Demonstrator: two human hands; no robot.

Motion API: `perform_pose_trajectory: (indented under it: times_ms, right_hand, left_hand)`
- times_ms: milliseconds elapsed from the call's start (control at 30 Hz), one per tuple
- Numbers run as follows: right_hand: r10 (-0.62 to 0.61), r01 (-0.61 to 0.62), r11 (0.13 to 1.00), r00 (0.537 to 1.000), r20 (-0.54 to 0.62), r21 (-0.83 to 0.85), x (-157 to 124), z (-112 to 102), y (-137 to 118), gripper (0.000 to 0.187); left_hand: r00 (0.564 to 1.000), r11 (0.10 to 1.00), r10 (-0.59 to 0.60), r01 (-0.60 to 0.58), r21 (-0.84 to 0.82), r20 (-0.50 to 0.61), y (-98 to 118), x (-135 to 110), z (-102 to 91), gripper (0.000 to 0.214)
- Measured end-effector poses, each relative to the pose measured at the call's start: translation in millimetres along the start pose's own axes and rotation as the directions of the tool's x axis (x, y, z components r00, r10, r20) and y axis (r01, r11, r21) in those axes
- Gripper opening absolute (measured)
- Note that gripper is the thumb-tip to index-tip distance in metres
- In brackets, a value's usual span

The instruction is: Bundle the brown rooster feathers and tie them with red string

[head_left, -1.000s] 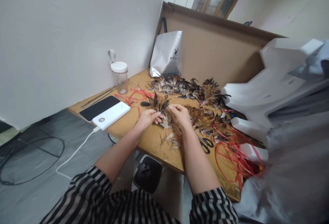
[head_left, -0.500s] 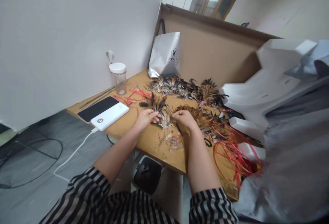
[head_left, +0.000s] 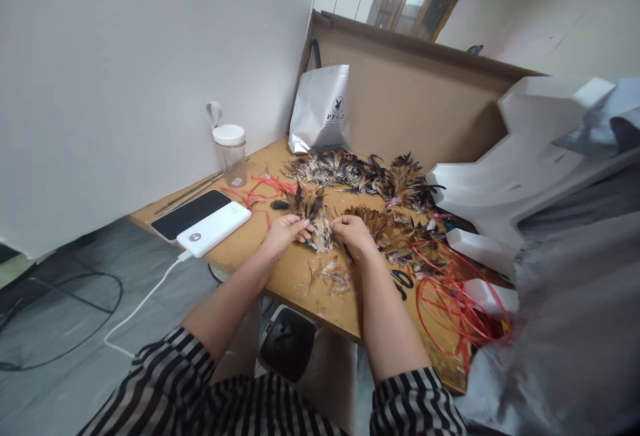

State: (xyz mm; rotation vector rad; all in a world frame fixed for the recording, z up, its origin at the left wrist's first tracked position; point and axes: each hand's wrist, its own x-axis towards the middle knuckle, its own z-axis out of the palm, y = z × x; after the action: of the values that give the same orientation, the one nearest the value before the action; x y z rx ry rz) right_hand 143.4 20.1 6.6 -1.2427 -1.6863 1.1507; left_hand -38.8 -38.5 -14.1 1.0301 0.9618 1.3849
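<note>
My left hand (head_left: 287, 233) pinches a bunch of brown and black feathers (head_left: 311, 204) just above the table. Pale, fluffy quill ends of the bunch point down toward me. Right beside it my right hand (head_left: 353, 231) is closed in a pinch at the bunch's right edge; what lies between its fingertips is too small to make out. Below the hands lies a scatter of loose feather scraps (head_left: 331, 276). A row of brown feathers (head_left: 395, 228) stretches past my right hand. The black scissor handles (head_left: 402, 283) show by my right forearm.
Another long feather heap (head_left: 345, 171) lies at the back before a silver bag (head_left: 323, 109). Red strips (head_left: 463, 313) tangle at the right, near white foam pieces (head_left: 480, 249). On the left are a clear bottle (head_left: 233, 163), a phone (head_left: 193, 213) and a cabled power bank (head_left: 215, 228).
My right hand has shifted slightly left, closer to the feather bunch, and more of the scissor handles shows. My left hand keeps its hold with hardly any movement.
</note>
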Motion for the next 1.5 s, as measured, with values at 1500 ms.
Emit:
perform_pose_trajectory:
  times_ms: [1500]
  right_hand:
    - [-0.004, -0.006, 0.927, 1.000, 0.024, 0.376, -23.9, 47.1, -40.0, 0.021]
  left_hand:
    - [0.996, 0.994, -0.072, 0.076, -0.081, 0.050, 2.6, -1.8, 2.6, 0.030]
